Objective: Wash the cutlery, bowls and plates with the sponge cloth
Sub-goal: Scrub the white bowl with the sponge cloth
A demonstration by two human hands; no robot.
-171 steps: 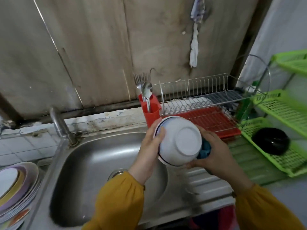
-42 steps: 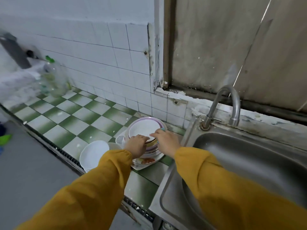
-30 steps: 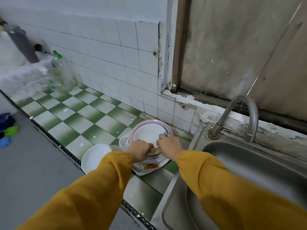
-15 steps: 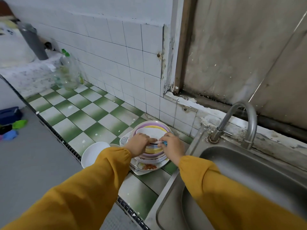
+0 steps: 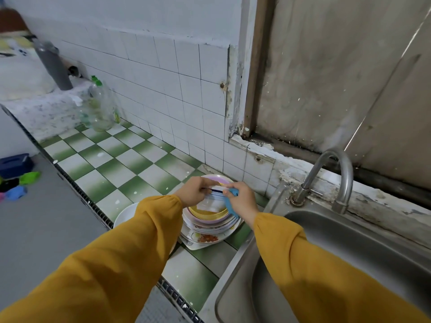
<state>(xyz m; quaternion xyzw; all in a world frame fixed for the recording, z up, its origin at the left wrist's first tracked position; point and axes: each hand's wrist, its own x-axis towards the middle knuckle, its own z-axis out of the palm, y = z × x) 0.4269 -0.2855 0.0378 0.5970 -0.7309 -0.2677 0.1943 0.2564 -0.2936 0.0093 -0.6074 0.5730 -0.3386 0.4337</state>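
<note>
A stack of plates (image 5: pixel 211 226) stands on the green-and-white tiled counter, left of the sink. My left hand (image 5: pixel 194 194) grips the rim of a white bowl with a dark blue line (image 5: pixel 213 199) and holds it tilted just above the yellow dish (image 5: pixel 207 214) on top of the stack. My right hand (image 5: pixel 241 201) holds the blue sponge cloth (image 5: pixel 231 203) against the bowl's right side. A white plate (image 5: pixel 124 216) lies left of the stack, partly hidden by my left sleeve.
The steel sink (image 5: pixel 338 264) with its curved tap (image 5: pixel 335 178) lies to the right. A clear bottle with a green cap (image 5: pixel 100 106) and a grey pipe (image 5: pixel 53 65) stand at the far left by the tiled wall. Coloured items (image 5: pixel 16 180) lie on the grey floor.
The white bowl has come up off the stack, tilted between both hands, uncovering the yellow dish beneath. The blue cloth now shows more in my right hand.
</note>
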